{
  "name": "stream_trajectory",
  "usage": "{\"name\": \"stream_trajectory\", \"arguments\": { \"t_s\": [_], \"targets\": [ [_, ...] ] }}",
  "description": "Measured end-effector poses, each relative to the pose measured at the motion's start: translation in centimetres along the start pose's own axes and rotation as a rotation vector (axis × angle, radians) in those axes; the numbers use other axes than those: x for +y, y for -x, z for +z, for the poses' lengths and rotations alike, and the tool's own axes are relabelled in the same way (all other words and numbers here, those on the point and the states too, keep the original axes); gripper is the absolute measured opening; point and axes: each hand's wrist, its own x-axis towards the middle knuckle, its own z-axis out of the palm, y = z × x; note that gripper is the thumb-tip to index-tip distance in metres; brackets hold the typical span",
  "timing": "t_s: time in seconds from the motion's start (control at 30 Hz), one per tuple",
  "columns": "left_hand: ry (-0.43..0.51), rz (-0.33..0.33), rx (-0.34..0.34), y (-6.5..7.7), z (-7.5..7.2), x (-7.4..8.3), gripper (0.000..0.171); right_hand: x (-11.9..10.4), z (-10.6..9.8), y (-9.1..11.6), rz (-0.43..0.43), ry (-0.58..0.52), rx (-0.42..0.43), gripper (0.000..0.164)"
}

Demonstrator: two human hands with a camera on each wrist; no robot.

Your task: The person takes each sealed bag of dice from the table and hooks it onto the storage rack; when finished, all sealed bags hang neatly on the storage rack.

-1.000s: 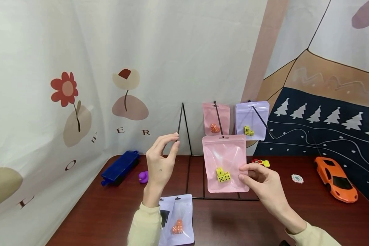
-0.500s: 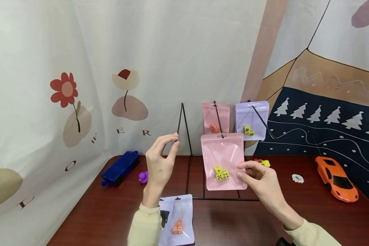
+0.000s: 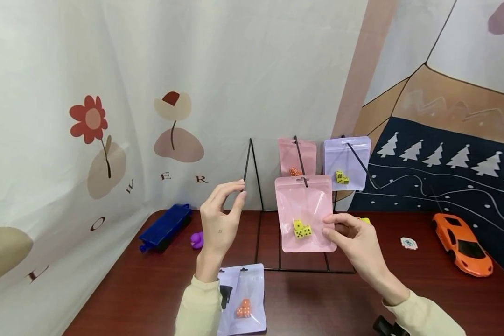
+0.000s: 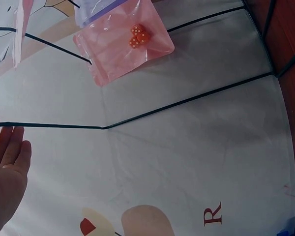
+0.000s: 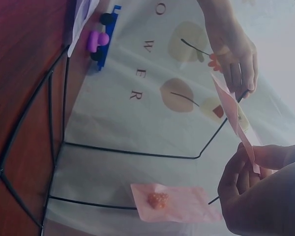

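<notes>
My right hand (image 3: 359,245) pinches the right edge of a pink zip bag (image 3: 298,203) with yellow dice (image 3: 302,229) in it. The tip of the middle prong (image 3: 301,158) of a black wire rack (image 3: 311,270) pokes through the bag's hang hole; in the left wrist view the prong shows on both sides of the bag. With thumb and fingertips, my left hand (image 3: 221,224) pinches the end of the left prong (image 4: 49,125), which carries no bag. Farther back on the middle prong hangs another pink bag (image 4: 113,49) with orange dice (image 4: 139,37), partly covered in the head view.
Purple bags (image 3: 340,156) with yellow dice hang on the right prong. More purple bags (image 3: 252,284) lie on the table in front. A blue toy (image 3: 165,227) and purple duck (image 3: 197,240) stand left; a poker chip (image 3: 409,243) and orange toy car (image 3: 464,245) lie right.
The front pink bag has moved up and back with my right hand, and the middle prong's tip now shows in front of it. My left hand has stayed on the left prong.
</notes>
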Motion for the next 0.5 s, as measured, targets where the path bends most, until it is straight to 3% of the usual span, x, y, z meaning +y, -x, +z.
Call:
{"name": "stream_trajectory", "arguments": {
  "t_s": [0.5],
  "targets": [
    [0.004, 0.009, -0.004, 0.0, 0.0, -0.2, 0.017, 0.6, 0.3, -1.4, 0.012, -0.067, 0.020, 0.019]
  ]
}}
